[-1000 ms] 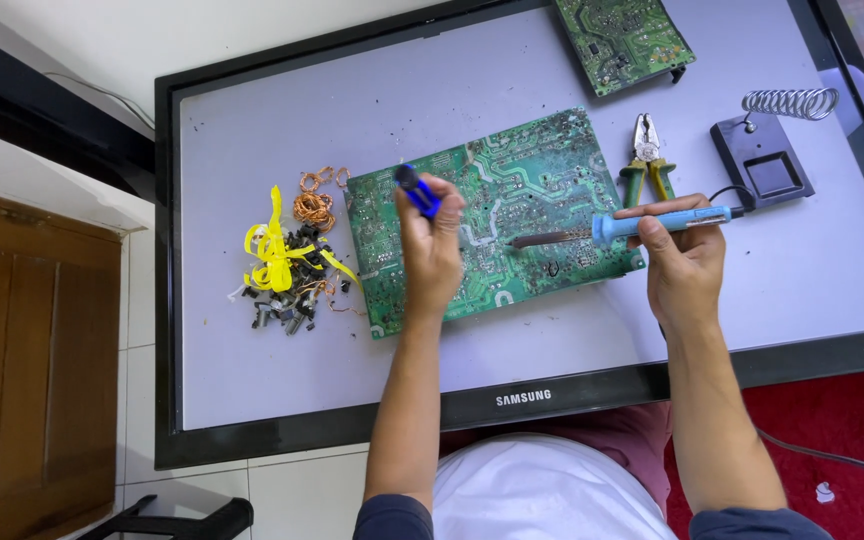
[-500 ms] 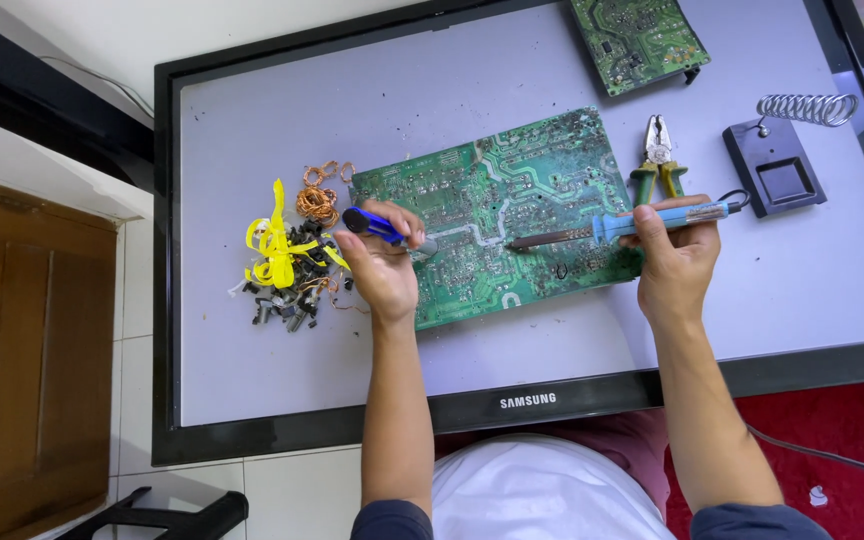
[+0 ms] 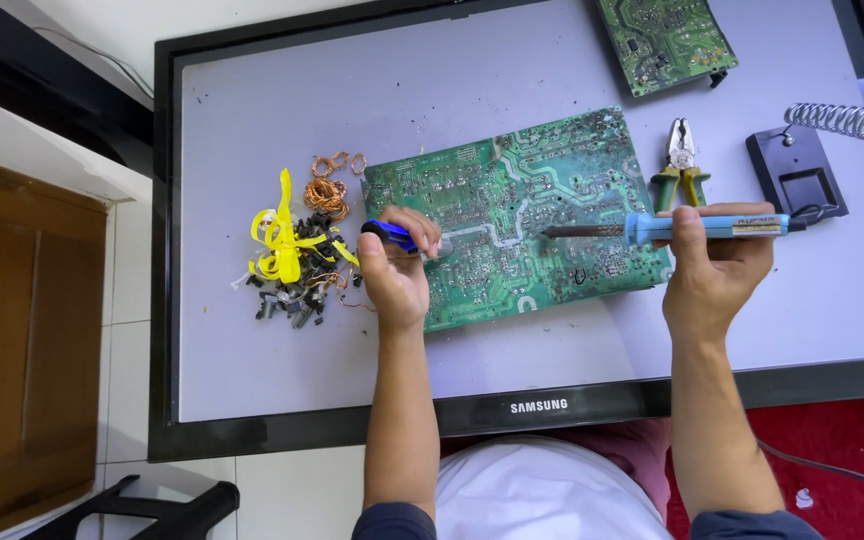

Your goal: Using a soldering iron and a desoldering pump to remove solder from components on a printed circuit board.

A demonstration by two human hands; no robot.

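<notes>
Head view, looking straight down. Work surface is a flat screen panel [image 3: 252, 330] lying face up with a black frame, serving as the desk. Far left on it: a loose heap of small dark components [image 3: 292, 295] tangled with yellow strips [image 3: 277, 240], and just above the heap a few coils of copper wire [image 3: 325, 190]. Just right of the heap, the left hand [image 3: 395, 275] rests at the left edge of the large green circuit board [image 3: 512, 220]; its grip is clenched around a small tool with a blue-black handle [image 3: 389, 234], whose tip points onto the board. The board lies solder side up, slightly tilted, in the middle of the panel. Over its right half, the dark tip of the soldering iron [image 3: 697, 226] touches or hovers just above the board; cannot tell which. The right hand [image 3: 717, 270] holds the iron's blue handle horizontally, grip closed around it, at the board's right edge. Just above this hand lie pliers with green-yellow handles [image 3: 680, 165]. Right of them is a black soldering stand with a spring coil holder [image 3: 812, 165]. A second, smaller green circuit board [image 3: 664, 40] lies at the top edge, well apart from the large one.
</notes>
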